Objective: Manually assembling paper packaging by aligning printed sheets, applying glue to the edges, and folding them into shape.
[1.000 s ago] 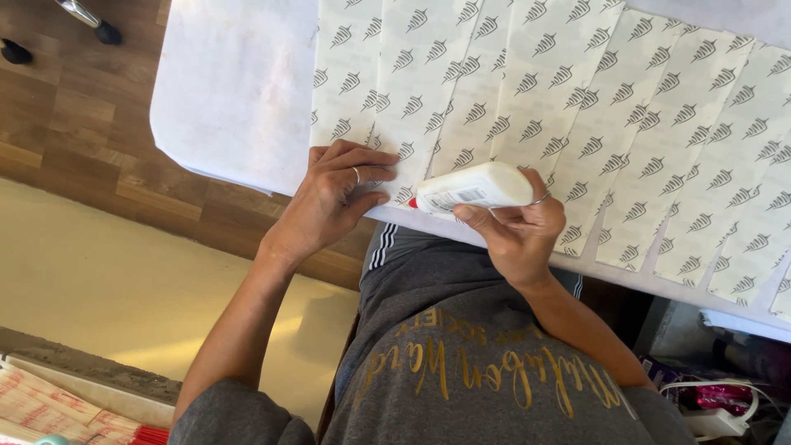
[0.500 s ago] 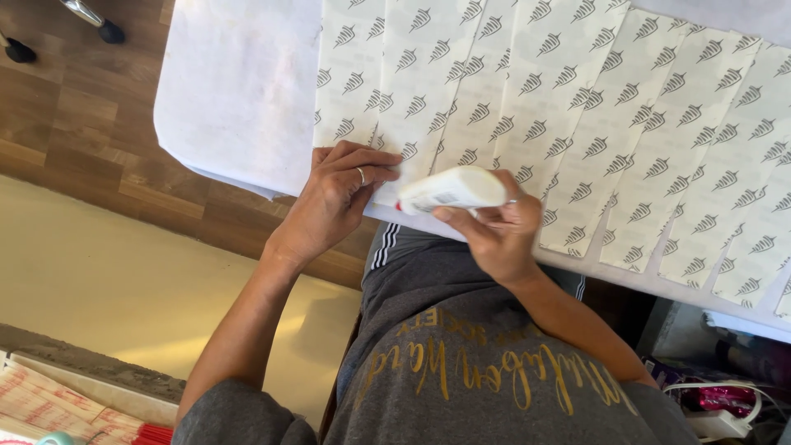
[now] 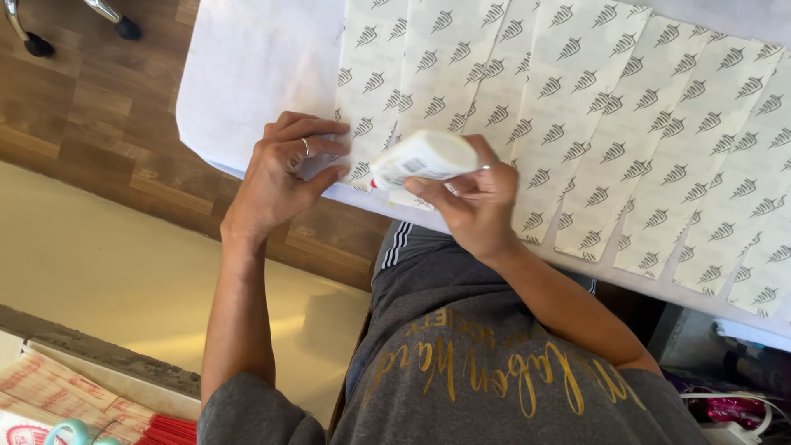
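My left hand [image 3: 280, 177] presses its fingers flat on the patterned paper strip [image 3: 367, 124] to steady it, while my right hand [image 3: 474, 202] keeps its fingers clamped on the white glue bottle [image 3: 424, 156], nozzle seemingly at the strip's edge.

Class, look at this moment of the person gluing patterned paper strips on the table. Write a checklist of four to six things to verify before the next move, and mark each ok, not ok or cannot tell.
1. Right hand has a firm grip on the white glue bottle: ok, fingers wrap its body.
2. Bottle nozzle points at the paper edge: ok, it tilts down toward the near edge.
3. Left hand pins the patterned strip: ok, fingertips press its near end.
4. Glue is flowing: cannot tell, the tip is too small to see.
5. Other strips lie flat in a row on the white sheet: ok.
6. Cap is off: cannot tell.
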